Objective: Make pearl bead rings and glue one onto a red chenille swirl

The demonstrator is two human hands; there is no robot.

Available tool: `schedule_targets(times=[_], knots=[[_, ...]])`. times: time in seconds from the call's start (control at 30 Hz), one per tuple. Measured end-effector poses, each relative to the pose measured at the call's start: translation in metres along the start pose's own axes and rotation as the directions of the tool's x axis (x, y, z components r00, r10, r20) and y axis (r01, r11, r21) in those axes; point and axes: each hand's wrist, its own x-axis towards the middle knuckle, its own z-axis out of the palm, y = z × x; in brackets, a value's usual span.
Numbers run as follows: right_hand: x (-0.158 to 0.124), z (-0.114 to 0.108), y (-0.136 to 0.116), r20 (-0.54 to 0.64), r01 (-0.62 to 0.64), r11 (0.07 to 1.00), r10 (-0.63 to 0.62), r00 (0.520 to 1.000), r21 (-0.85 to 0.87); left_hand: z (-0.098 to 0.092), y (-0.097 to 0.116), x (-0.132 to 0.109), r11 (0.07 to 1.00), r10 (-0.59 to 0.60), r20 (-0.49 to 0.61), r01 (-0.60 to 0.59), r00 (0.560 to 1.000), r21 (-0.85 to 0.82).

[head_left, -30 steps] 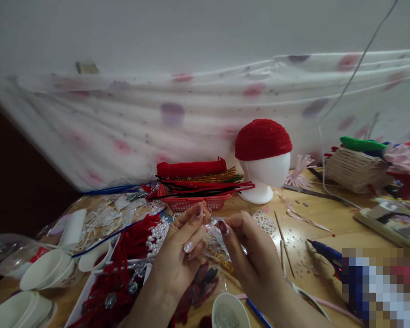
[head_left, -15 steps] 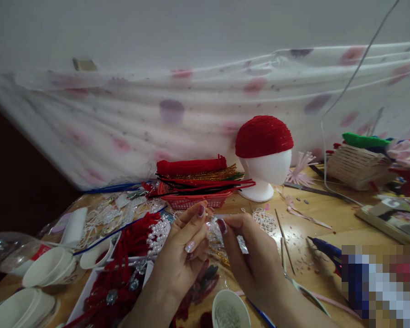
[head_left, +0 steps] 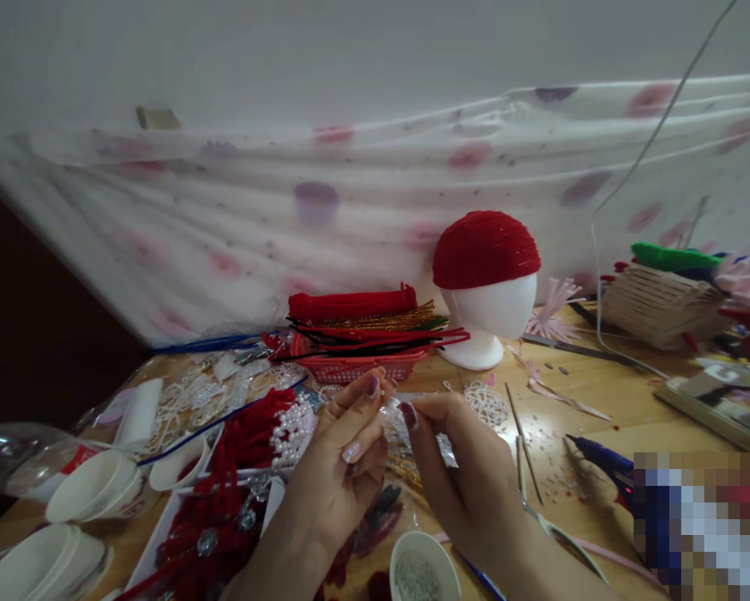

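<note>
In front of me, my left hand is closed in a pinch, with a tiny white bead showing at its thumb and fingertips. My right hand faces it from a short distance, thumb and forefinger pressed together; whatever they hold is too small to make out. Below the hands stands a paper cup of small clear beads. Beside my left wrist, a white box holds red fuzzy pieces with gems. A cluster of white pearls lies just beyond my left hand.
A red basket of pipe cleaners stands behind the hands, near a white foam head in a red cap. Scissors and a blue glue gun lie right. Paper cups and a plastic bottle stand left.
The whole view has shifted slightly to the right. Both hands keep nearly the same pose, and the white bead at my left fingertips shows more clearly.
</note>
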Motion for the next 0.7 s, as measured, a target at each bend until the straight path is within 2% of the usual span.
schedule_targets(times=[0.1, 0.23, 0.53, 0.7], knots=[[-0.0011, -0.0005, 0.0001, 0.001, 0.000, 1.000, 0.000, 1.000, 0.001, -0.0013, 0.0003, 0.0002, 1.000, 0.007, 0.035, -0.008, 0.999, 0.029], [-0.0016, -0.0019, 0.0002, -0.005, -0.005, 1.000, 0.005, 1.000, -0.001, -0.0016, -0.0001, 0.0015, 0.999, 0.027, 0.018, -0.027, 0.999, 0.036], [0.0003, -0.0023, -0.0001, -0.010, 0.031, 0.998, -0.031, 0.999, -0.059, -0.0020, -0.0042, 0.0009, 0.966, 0.194, 0.038, -0.198, 0.980, 0.167], [0.0001, -0.0030, -0.0002, 0.008, 0.025, 0.998, -0.025, 1.000, -0.057, -0.0028, -0.0044, 0.0008, 0.953, 0.225, 0.016, -0.223, 0.974, 0.204]])
